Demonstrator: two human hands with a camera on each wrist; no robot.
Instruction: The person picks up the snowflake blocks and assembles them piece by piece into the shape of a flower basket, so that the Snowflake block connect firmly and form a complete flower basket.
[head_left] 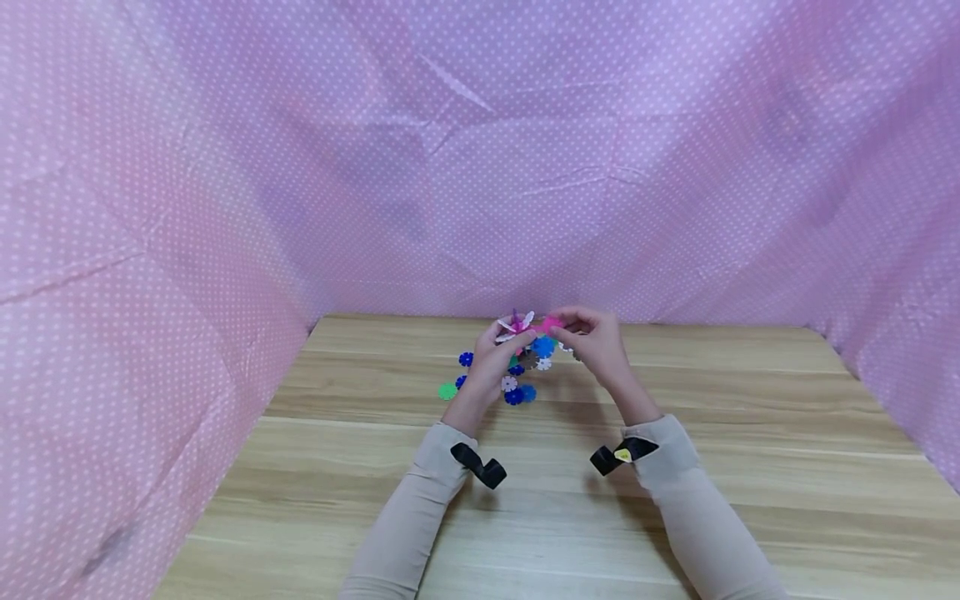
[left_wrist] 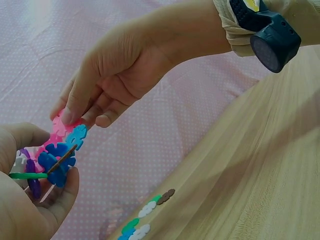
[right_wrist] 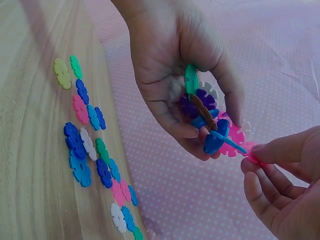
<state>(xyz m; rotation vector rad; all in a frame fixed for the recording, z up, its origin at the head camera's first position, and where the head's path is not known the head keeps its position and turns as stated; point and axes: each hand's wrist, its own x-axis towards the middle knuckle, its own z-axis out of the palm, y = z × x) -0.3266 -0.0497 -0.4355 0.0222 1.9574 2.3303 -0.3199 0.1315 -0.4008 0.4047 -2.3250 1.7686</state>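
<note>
My left hand (head_left: 497,343) grips a cluster of slotted plastic flower discs (head_left: 517,325) above the far middle of the wooden table (head_left: 525,517). In the right wrist view the left hand (right_wrist: 170,70) curls round the cluster (right_wrist: 205,112) of green, purple, brown, blue and pink discs. My right hand (head_left: 581,332) pinches a pink disc (head_left: 552,322) at the cluster's right edge. The left wrist view shows the right hand (left_wrist: 100,90) with thumb and fingers on that pink disc (left_wrist: 59,131), which touches the cluster (left_wrist: 52,162) in the left hand (left_wrist: 25,205).
Several loose discs (head_left: 517,387) in blue, green, white and pink lie on the table under the hands, also seen as loose discs (right_wrist: 90,145) in the right wrist view. A pink dotted cloth (head_left: 480,167) walls the table at the back and sides.
</note>
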